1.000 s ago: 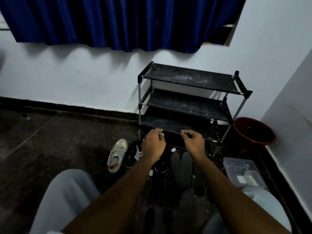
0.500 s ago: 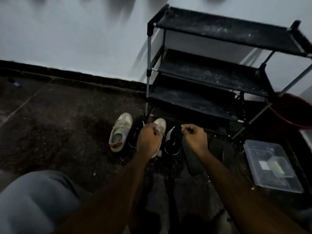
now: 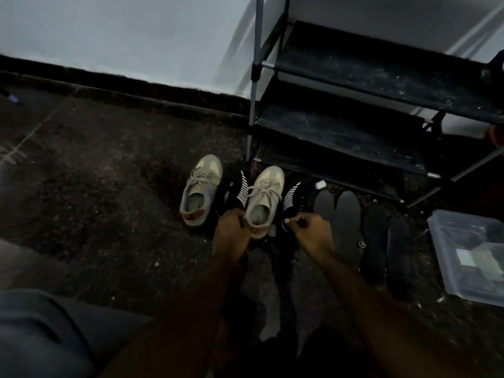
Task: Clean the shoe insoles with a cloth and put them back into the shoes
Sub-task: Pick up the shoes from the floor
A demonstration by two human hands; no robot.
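Two beige sneakers (image 3: 201, 192) (image 3: 264, 200) and two black shoes with white stripes (image 3: 234, 189) (image 3: 296, 197) stand alternating on the dark floor. To their right, several black insoles (image 3: 347, 219) (image 3: 375, 241) lie side by side. My left hand (image 3: 231, 233) hovers with curled fingers at the heel of the right beige sneaker. With its fingers also curled, my right hand (image 3: 309, 230) is at the heel of the right black shoe. The dim light hides whether either hand grips anything. I see no cloth.
A black shoe rack (image 3: 354, 110) stands just behind the shoes against the white wall. A clear plastic box (image 3: 469, 252) sits on the floor at the right. My knee (image 3: 41, 331) fills the lower left.
The view has tipped down and closer to the shoes. Both hands have come lower, from in front of the rack to the heels of the shoes, keeping their curled pose.
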